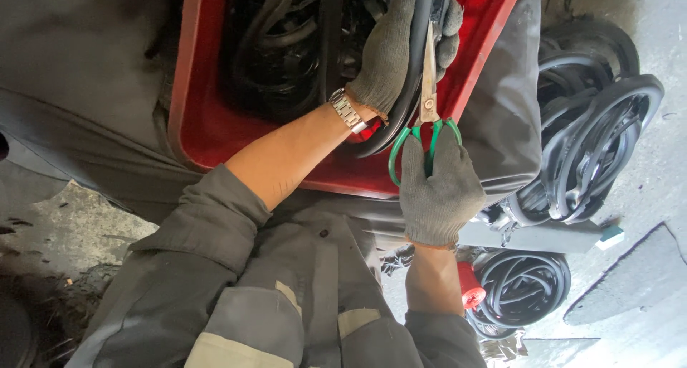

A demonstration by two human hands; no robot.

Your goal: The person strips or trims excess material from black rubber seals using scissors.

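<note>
grey sleeves fill the near edge. right hand [438,189], gloved, grips green-handled scissors [428,96], blades pointing far along a black rubber strip [409,74]. left hand [390,49], gloved, is closed around that strip over a red bin [197,117]. more rubber loops [594,146] lie right on the floor.

I see green-handled scissors [428,103] standing almost upright in view, steel blades pointing up along a black rubber strip [410,67], handles low. The strip is a long, curved band running down from the top edge and bending left under the wrist, over the red tub. The blade tips seem to meet the strip, though shadow hides the contact.
</note>
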